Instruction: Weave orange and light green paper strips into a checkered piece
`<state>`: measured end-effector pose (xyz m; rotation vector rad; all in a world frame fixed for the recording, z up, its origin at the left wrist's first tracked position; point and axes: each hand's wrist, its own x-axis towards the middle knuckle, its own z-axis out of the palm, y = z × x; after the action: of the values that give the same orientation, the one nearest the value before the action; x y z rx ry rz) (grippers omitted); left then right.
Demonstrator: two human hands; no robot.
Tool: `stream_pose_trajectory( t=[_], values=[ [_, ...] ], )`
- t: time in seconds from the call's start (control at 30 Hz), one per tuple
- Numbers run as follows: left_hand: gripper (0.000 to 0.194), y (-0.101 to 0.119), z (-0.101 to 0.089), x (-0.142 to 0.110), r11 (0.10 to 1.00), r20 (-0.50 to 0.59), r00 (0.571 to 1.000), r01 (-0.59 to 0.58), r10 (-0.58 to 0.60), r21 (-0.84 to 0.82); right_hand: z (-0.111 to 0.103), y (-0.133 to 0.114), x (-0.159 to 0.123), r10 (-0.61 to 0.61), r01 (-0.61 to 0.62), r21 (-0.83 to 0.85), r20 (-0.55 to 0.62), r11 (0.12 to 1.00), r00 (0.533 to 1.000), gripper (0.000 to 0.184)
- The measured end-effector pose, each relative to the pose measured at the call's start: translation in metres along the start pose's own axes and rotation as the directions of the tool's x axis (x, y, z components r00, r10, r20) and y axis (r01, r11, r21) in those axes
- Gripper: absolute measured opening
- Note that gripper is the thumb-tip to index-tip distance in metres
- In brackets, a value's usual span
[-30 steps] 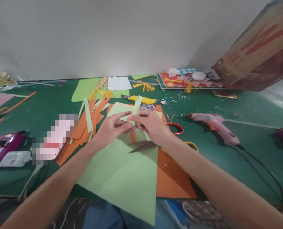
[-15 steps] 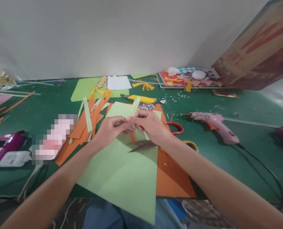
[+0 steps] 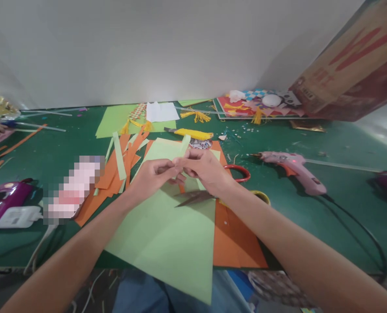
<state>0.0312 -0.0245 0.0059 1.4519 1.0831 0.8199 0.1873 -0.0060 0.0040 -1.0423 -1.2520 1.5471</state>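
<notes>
Above a light green paper sheet [image 3: 167, 243], my left hand [image 3: 156, 174] and my right hand [image 3: 205, 169] meet, thumbs and fingertips pinched together. A light green paper strip [image 3: 185, 145] rises from the fingers of both hands. Beneath them a bit of orange paper [image 3: 181, 189] shows; whether it is joined to the strip is hidden. Open scissors [image 3: 193, 198] lie on the sheet under my right wrist, with red and yellow handles. Orange paper sheets [image 3: 237, 243] lie partly under the green one. Left of my hands is a pile of orange and green strips [image 3: 118, 161].
A pink hot glue gun [image 3: 294, 167] with a cord lies at right. Behind my hands is a yellow utility knife [image 3: 193, 134]. A phone [image 3: 74, 187] and a purple power strip [image 3: 9, 200] are at left. A paper bag [image 3: 353, 74] stands back right.
Another person's hand has come into view at the far left edge, near the glue sticks. My own hands keep almost the same pinch and place.
</notes>
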Motion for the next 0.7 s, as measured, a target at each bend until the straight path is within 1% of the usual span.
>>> stream_pose_trajectory(
  t=[0.17, 0.47, 0.6, 0.7],
  values=[
    [0.024, 0.0009, -0.0004, 0.0003, 1.000, 0.011, 1.000, -0.020, 0.020, 0.005, -0.0003, 0.0024, 0.0000, -0.014, 0.015, -0.007, 0.025, 1.000, 1.000, 0.034],
    [0.022, 0.0008, 0.0019, -0.0006, 1.000, 0.015, 1.000, 0.008, -0.008, -0.002, -0.0043, -0.0027, 0.0012, -0.011, 0.011, 0.002, -0.044, 1.000, 0.999, 0.040],
    [0.020, 0.0010, 0.0026, -0.0004, 1.000, 0.010, 1.000, 0.013, -0.013, 0.028, -0.0038, -0.0017, 0.0016, -0.014, 0.013, -0.011, -0.028, 1.000, 1.000, 0.041],
    [0.018, 0.0016, 0.0033, -0.0001, 0.999, 0.009, 1.000, -0.022, 0.022, 0.043, -0.0029, -0.0006, 0.0011, -0.017, 0.017, -0.028, -0.002, 0.999, 1.000, 0.038]
  ],
)
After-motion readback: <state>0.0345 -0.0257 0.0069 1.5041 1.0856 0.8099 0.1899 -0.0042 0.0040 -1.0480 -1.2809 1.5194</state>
